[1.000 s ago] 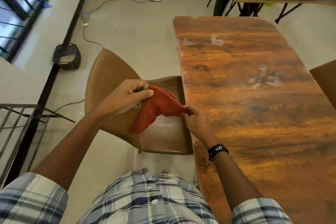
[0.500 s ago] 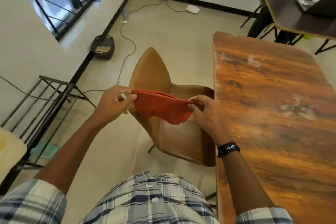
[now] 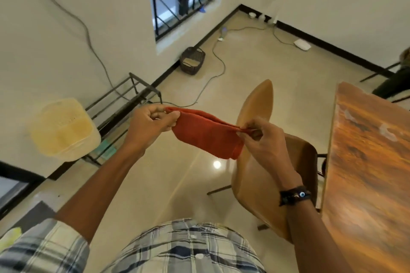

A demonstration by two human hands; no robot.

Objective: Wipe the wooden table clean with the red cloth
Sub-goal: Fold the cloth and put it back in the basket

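The red cloth (image 3: 206, 134) is folded and stretched between both hands in the air, over the floor and left of the wooden table (image 3: 366, 162). My left hand (image 3: 148, 125) pinches its left end. My right hand (image 3: 260, 137), with a dark wristband, pinches its right end in front of the chair back. The table fills the right edge of the view and carries pale smears (image 3: 387, 132) near its far end.
A tan chair (image 3: 257, 184) stands between me and the table's left edge. A plastic container (image 3: 63, 128) sits at the left by a black metal rack (image 3: 124, 99). A dark basket (image 3: 192, 60) and cables lie on the floor under the window.
The view has swung left and up, so the table has slid to the right edge. Both hands have risen and pulled the cloth out flat between them.
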